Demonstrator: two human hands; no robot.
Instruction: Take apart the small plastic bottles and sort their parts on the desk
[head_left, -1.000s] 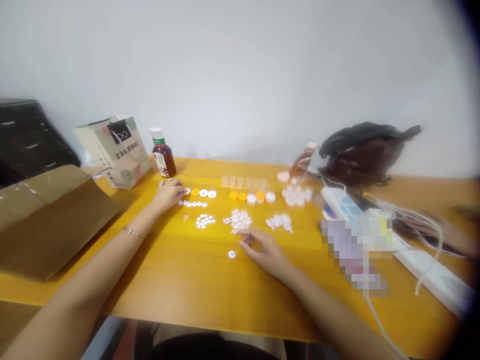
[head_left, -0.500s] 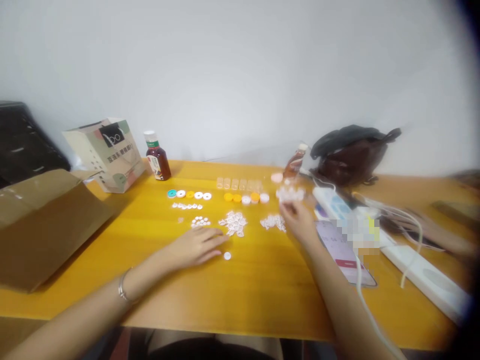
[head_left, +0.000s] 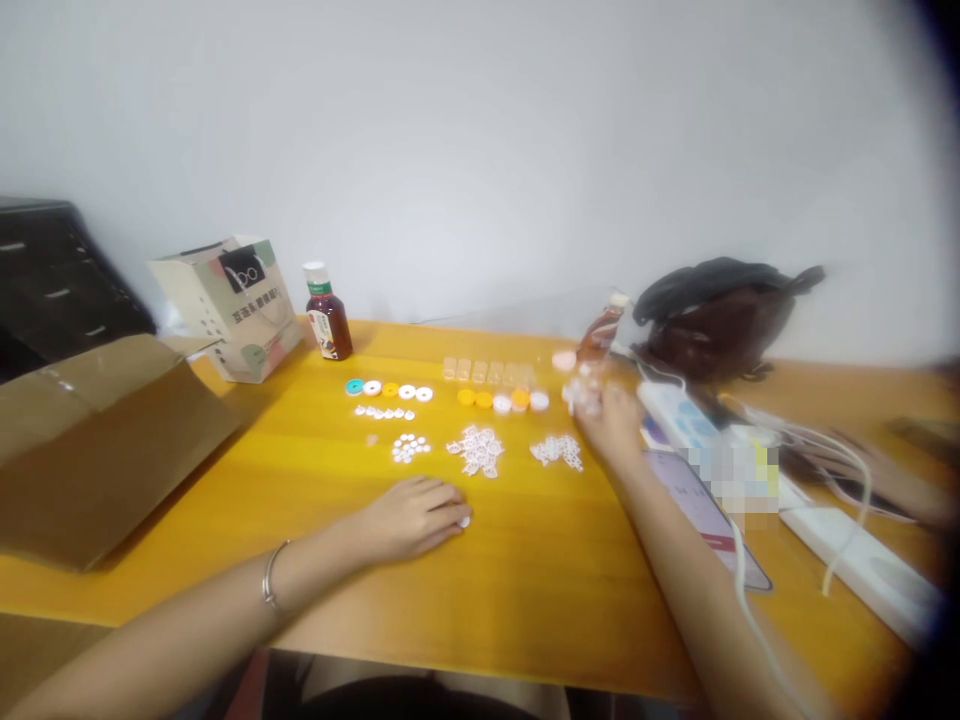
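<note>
My left hand (head_left: 420,515) rests low over the middle of the table, fingers together and curled. At its fingertips a small white disc (head_left: 465,521) pokes out, pinched against the wood. Over on the right, my right hand (head_left: 611,425) reaches among small clear pieces (head_left: 583,393); motion blur and the hand's own back hide its fingers. Between the hands lie a larger pile of white openwork pieces (head_left: 478,452) and a smaller pile of them (head_left: 557,452). Small white round pieces (head_left: 411,447) are grouped beyond my left hand.
Coloured rings (head_left: 390,390), yellow and white caps (head_left: 484,400) and clear cups (head_left: 480,371) form rows. Dark bottles (head_left: 330,325) stand behind. A cardboard box (head_left: 105,440) and paper bag (head_left: 255,310) sit left; a phone (head_left: 701,510), power strip (head_left: 855,565) and another person's hand (head_left: 877,470) are right.
My left hand has come down onto the white disc, fingers now curled over it. My right hand has moved farther out, against the clear pieces. The view has shifted slightly.
</note>
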